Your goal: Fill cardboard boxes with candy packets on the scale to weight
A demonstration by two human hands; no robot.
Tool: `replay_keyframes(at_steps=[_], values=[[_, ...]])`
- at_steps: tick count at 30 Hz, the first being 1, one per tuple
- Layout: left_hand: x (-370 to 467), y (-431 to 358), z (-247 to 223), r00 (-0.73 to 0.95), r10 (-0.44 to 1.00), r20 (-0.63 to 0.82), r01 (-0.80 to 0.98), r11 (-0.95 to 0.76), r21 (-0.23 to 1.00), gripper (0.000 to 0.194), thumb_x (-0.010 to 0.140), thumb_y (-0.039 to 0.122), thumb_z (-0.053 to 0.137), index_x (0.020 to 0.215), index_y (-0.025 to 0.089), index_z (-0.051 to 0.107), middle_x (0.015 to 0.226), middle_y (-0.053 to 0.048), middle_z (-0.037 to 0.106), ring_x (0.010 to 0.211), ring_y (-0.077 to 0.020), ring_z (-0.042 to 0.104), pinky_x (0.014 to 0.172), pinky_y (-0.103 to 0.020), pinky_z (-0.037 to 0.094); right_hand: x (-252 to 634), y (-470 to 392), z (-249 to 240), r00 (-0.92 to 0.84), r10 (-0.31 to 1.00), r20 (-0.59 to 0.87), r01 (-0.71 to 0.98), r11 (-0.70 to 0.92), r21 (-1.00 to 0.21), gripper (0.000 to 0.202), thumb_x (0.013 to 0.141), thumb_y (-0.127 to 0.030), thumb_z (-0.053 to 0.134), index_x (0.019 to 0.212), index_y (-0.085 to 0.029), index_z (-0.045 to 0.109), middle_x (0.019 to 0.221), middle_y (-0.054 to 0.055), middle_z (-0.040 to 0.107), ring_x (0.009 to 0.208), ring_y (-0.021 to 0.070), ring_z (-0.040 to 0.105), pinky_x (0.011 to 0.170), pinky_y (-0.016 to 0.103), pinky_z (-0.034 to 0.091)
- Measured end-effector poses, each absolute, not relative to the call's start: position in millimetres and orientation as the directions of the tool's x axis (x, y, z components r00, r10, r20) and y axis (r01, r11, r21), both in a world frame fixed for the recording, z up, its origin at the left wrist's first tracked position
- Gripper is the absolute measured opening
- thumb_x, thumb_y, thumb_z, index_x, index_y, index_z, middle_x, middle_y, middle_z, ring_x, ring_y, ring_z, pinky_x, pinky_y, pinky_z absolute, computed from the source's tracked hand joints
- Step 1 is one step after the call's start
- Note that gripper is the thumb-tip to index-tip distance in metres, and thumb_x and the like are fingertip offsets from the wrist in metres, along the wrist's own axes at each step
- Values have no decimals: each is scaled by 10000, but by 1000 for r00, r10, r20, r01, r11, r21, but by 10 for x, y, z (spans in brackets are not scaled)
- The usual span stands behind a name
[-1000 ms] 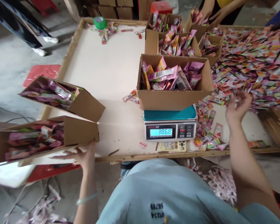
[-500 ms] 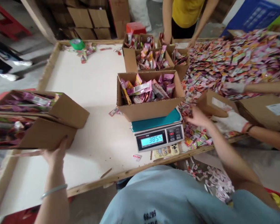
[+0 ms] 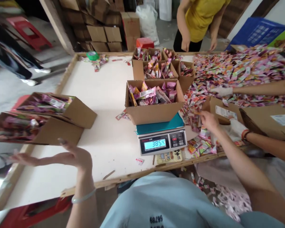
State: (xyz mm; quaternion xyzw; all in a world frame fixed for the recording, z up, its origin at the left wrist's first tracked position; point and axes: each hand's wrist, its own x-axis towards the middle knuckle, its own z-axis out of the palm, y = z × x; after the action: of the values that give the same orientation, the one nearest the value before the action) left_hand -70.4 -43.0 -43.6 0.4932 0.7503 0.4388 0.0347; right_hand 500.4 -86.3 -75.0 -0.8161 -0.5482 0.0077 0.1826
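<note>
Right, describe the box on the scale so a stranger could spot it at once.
Find the white tabletop, then the digital scale by the wearer's edge. On the scale's teal pan stands an open cardboard box full of wrapped packets. Unlike the filled boxes behind and to its left, it alone sits on a scale.

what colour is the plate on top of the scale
Teal: the scale's plate shows best in the head view, under the cardboard box.

Brown box (image 3: 154,114), teal scale plate (image 3: 156,127)
</note>
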Motion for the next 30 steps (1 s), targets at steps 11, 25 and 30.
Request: replay_keyframes(at_steps=[11, 25, 30], values=[[785, 204, 969, 74, 545, 835, 393, -786, 477, 654, 1079, 628, 424, 1664, 393, 248, 1836, 41, 200, 1740, -221, 145, 1390, -411, 256, 3561, 588, 1631, 209, 139, 968, 907, 343, -245, 758, 1116, -597, 173, 1404, -110, 678, 1431, 98, 648, 1428, 241, 636, 1229, 384, 411], [1082, 416, 957, 518, 834, 189, 360, -413, 837, 230, 1032, 280, 548, 965, 195, 751, 1103, -13, 751, 1532, -344, 539, 1372, -660, 218, 3925, -25, 966, -430, 805, 409, 754, 569, -327, 637, 975, -702, 624, 1311, -173, 737, 1285, 45, 715, 1274, 191, 671, 1163, 409, 510], [863, 283, 1027, 499, 782, 373, 376, -584, 720, 346, 1054, 329, 543, 1334, 208, 705, 1455, -34, 685, 1607, -322, 449, 1356, -593, 277, 4418, -1254, -615, 358, 908, 219, 833, -206, -513, 626, 946, -650, 620, 1308, -142, 675, 1161, 211, 733, 1062, 352, 707, 957, 557, 590]])
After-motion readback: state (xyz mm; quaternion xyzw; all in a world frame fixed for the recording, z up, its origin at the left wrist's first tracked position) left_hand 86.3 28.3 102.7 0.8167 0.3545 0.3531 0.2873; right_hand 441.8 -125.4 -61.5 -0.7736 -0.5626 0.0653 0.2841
